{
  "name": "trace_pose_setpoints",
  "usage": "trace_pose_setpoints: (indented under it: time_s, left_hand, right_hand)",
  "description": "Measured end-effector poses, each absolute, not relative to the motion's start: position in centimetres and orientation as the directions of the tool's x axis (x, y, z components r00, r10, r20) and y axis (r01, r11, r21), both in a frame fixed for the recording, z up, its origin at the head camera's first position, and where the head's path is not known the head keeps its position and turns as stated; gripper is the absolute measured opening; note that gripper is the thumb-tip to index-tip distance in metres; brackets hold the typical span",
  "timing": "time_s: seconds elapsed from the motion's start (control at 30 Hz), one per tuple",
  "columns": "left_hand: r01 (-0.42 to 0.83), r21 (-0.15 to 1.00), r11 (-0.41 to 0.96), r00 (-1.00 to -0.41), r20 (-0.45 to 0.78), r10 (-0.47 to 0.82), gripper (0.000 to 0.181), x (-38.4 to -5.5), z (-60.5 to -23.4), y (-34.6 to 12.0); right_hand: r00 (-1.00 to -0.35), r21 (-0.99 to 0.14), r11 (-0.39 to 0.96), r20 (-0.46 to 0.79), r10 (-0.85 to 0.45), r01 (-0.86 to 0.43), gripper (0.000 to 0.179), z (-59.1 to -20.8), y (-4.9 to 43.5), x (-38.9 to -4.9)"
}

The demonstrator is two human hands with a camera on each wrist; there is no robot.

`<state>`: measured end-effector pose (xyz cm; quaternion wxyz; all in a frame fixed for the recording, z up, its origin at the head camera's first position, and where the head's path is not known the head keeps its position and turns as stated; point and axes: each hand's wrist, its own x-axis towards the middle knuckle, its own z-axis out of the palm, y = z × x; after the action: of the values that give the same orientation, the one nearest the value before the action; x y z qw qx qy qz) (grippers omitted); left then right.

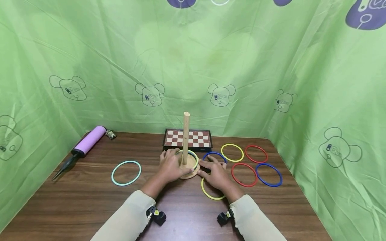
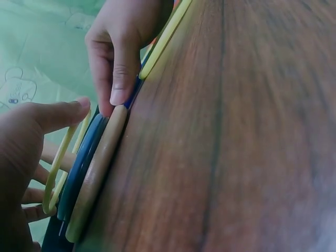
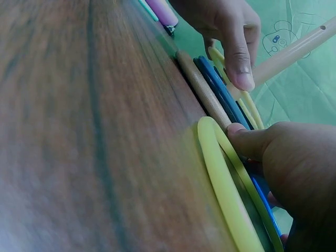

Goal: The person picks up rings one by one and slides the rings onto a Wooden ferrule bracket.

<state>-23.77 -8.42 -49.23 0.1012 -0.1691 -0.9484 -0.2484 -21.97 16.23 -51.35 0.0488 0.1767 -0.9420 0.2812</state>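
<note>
Pale wooden post (image 1: 186,139): long axis upright | left hand (image 1: 172,166): grips yellow ring (image 2: 54,170) around it | right hand (image 1: 217,174): touches round wooden base (image 1: 190,163), grip I cannot tell

Dark brown, wood-grained table (image 1: 184,217). Along the left, a lilac pump (image 1: 92,138), black tip (image 1: 67,165) towards the near edge, with a small patterned item (image 1: 110,134) close by its far end. Right of the tip, one pale turquoise ring (image 1: 129,161). In the middle, a round-based wooden stand (image 1: 185,142), just before a red-and-white checkered board (image 1: 200,139). Right of the stand, close together, two red rings (image 1: 241,163), two blue rings (image 1: 269,164) and two yellow rings (image 1: 231,144).
</note>
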Motion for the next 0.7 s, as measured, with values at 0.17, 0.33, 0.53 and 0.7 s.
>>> trace_pose_setpoints:
  time_s: [0.17, 0.33, 0.53, 0.7]
  left_hand:
    - [0.362, 0.431, 0.826, -0.927, 0.263, 0.269, 0.080, -23.87, -49.64, -8.48]
    - [0.366, 0.397, 0.841, -0.924, 0.262, 0.278, 0.083, -23.98, -49.66, -8.54]
    - [0.396, 0.375, 0.838, -0.911, 0.276, 0.307, 0.078, -23.90, -49.80, -8.49]
    - [0.409, 0.394, 0.823, -0.905, 0.288, 0.312, 0.083, -23.86, -50.04, -8.43]
  right_hand:
    - [-0.934, -0.511, 0.782, 0.184, -0.306, -0.357, 0.048, -51.30, 16.17, -22.02]
    - [-0.934, -0.504, 0.786, 0.188, -0.305, -0.358, 0.048, -51.27, 16.07, -22.09]
    - [-0.933, -0.508, 0.783, 0.183, -0.309, -0.359, 0.047, -51.28, 16.09, -22.01]
    - [-0.937, -0.506, 0.789, 0.172, -0.304, -0.348, 0.048, -51.30, 16.18, -21.96]
